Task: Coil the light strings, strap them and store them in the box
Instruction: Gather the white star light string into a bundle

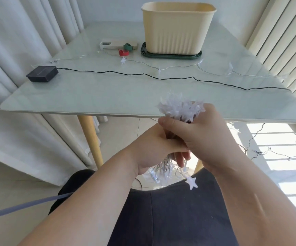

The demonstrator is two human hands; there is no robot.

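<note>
Hands meet just off the near edge of the table (90,96): the left hand (154,146) and the right hand (204,137) each keep a tight grip curled round one bundle of star lights (180,109). Loose clear string (179,67) trails across the table. Far back stands the cream box (177,27) on a green tray (172,56), with a red strap (123,52) and a green strap (128,47) near it.

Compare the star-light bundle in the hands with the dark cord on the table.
The star-light bundle is gathered up, gripped by the left hand and right hand; the dark cord lies stretched across the table. The bundle is white and translucent; the cord is dark, leading from a black box. Both are thin strings.
</note>
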